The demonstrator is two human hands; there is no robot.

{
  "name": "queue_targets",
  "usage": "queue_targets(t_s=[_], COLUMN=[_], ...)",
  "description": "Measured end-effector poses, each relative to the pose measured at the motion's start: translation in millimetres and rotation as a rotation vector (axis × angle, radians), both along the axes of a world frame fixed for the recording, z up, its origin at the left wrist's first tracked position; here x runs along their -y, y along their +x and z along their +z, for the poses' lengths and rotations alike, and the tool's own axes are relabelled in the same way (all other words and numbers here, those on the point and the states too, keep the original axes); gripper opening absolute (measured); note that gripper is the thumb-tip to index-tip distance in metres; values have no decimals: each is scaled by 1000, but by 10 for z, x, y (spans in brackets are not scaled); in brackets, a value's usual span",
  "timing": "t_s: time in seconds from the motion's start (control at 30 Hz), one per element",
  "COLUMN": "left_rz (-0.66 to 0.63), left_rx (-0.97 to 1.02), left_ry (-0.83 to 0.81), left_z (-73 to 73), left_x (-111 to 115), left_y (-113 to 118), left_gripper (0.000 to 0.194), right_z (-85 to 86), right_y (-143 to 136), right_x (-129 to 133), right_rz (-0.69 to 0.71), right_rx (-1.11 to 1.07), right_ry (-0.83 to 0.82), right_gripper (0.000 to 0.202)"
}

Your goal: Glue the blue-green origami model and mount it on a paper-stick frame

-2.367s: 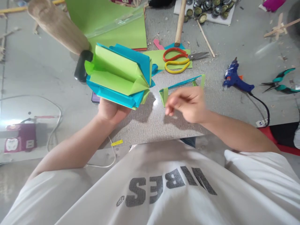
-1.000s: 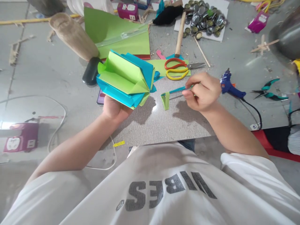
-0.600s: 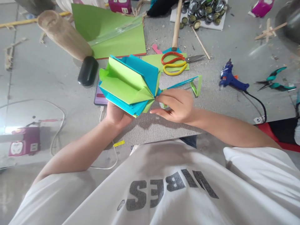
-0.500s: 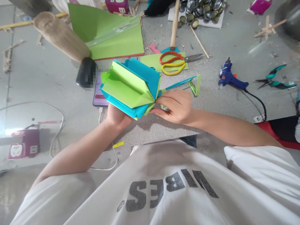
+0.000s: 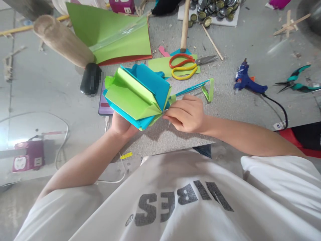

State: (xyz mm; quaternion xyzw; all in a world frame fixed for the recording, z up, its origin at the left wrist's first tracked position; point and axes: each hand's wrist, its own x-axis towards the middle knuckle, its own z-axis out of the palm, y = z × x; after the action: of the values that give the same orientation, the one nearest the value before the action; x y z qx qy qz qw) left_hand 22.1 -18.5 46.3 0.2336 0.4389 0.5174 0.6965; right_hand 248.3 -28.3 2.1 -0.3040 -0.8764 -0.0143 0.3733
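A folded paper craft [image 5: 134, 98] in lime green and blue, with layered panels gathered to a point at its right end, is held above the table. My left hand [image 5: 122, 126] cups it from below at the lower left; its fingers are mostly hidden behind the paper. The thumb and forefinger of my right hand [image 5: 188, 113] are closed in a pinch at the gathered point, where a small pale glint shows. Behind this hand, thin blue strips [image 5: 193, 87] run right to a bent green paper strip [image 5: 210, 90].
Scissors [image 5: 184, 66] lie beyond the craft on green paper. A blue glue gun [image 5: 248, 78] and pliers [image 5: 296, 82] are on the right. A wooden cylinder [image 5: 64, 40], black object [image 5: 88, 83] and phone [image 5: 103, 106] are on the left. Bottle caps [image 5: 213, 11] lie at the back.
The paper craft and both hands have shifted slightly left in view. My right fingertips still pinch at the gathered end, where a small pale glint now shows.
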Motion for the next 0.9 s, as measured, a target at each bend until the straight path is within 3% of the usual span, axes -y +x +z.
queue_targets(t_s=[0.13, 0.23, 0.37, 0.5, 0.67, 0.77, 0.9], left_rz=[65, 106, 111, 115, 78, 24, -85], left_rx=[9, 31, 33, 62, 94, 80, 33], left_ry=[-31, -32, -27, -13, 16, 38, 150], left_z=[63, 101, 107, 84, 42, -29, -200], left_x=[-52, -91, -124, -147, -136, -119, -130], left_y=[-3, -8, -31, -60, -102, -146, -254], left_gripper=[41, 44, 42, 44, 46, 54, 49], right_z=[40, 81, 119, 87, -2, -37, -18], right_y=[34, 67, 124, 180, 314, 367, 302], right_x=[-16, -50, -145, -299, -529, -611, -540], right_rz=[-74, -47, -7, -131, -417, -372, -241], right_rx=[-5, -166, -376, -656, -823, -900, -777], right_ry=[95, 147, 98, 91, -95, -94, -124], right_gripper=[35, 21, 13, 29, 57, 56, 51])
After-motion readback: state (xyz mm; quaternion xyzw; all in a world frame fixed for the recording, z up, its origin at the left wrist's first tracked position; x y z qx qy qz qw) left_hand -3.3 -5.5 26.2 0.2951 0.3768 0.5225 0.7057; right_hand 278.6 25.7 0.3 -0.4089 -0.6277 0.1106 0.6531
